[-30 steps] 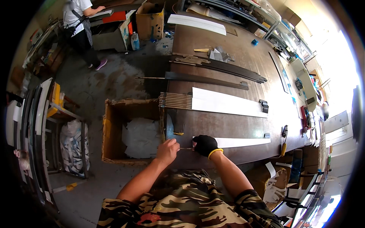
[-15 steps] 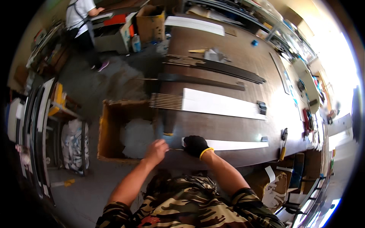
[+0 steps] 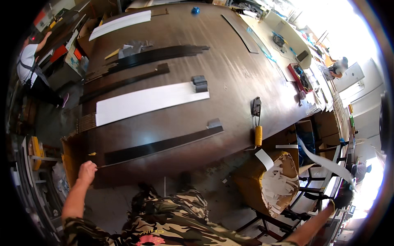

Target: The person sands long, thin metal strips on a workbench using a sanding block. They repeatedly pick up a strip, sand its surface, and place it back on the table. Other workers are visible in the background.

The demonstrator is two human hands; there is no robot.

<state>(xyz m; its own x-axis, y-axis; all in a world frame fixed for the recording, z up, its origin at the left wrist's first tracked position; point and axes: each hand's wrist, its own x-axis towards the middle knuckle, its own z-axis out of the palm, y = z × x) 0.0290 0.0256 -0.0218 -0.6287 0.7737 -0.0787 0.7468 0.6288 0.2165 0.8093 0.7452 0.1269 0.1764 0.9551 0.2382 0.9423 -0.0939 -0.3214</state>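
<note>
At the near left edge of the table, my bare left hand is closed on the thin end that sticks out from a dark flat strip. The strip lies along the table with a small grey block at its far end. Out to the far right, my right hand wears a black glove and is closed on a long white strip, which curves up and left from it. Its fingers are partly blurred. Further back lies a wide white panel with dark blocks on its right end and several thin rod ends at its left.
Black strips and another white panel lie further back on the table. A yellow-handled tool rests near the front edge. Below it stands a carton of white scraps. One person stands at far left; others are at right.
My right hand has swung far right, carrying the white strip off the near piece, whose dark face now shows. My left hand stays at its end. The view has turned right.
</note>
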